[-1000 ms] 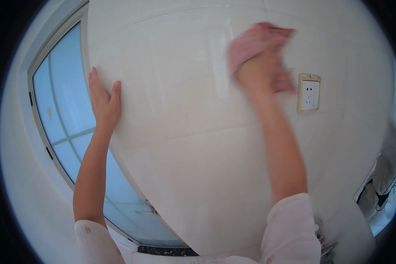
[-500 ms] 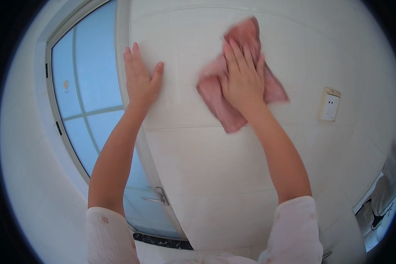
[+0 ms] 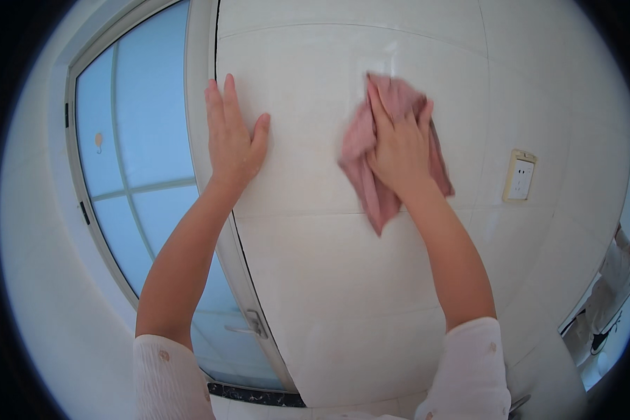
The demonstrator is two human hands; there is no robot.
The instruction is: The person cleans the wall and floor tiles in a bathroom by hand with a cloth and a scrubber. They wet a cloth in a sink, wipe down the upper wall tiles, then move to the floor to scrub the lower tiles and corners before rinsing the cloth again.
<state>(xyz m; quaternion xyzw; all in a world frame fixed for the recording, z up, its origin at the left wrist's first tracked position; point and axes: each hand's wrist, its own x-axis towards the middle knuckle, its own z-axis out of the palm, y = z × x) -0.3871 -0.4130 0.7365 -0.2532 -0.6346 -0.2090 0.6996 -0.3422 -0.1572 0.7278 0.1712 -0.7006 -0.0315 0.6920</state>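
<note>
A crumpled pink cloth (image 3: pixel 360 143) lies against the pale tiled wall (image 3: pixel 315 273). My right hand (image 3: pixel 402 150) presses it to the tiles, its fingers spread over the folds and the cloth's corners sticking out all round. The cloth and fingertips are a little blurred. Farther left, my left hand (image 3: pixel 234 143) rests on the wall beside the door frame. It is open, with the thumb held apart and nothing in it.
At the left, a framed door (image 3: pixel 154 105) with blue frosted panes has a lever handle (image 3: pixel 252 325) low down and a small hook (image 3: pixel 99 143) on one pane. A socket (image 3: pixel 519 176) is set in the wall right of the cloth. An opening at the far right shows blurred items.
My right hand has moved the cloth down and slightly right along the wall, and its upper corner has folded in. My left hand remains against the wall while the view has shifted slightly.
</note>
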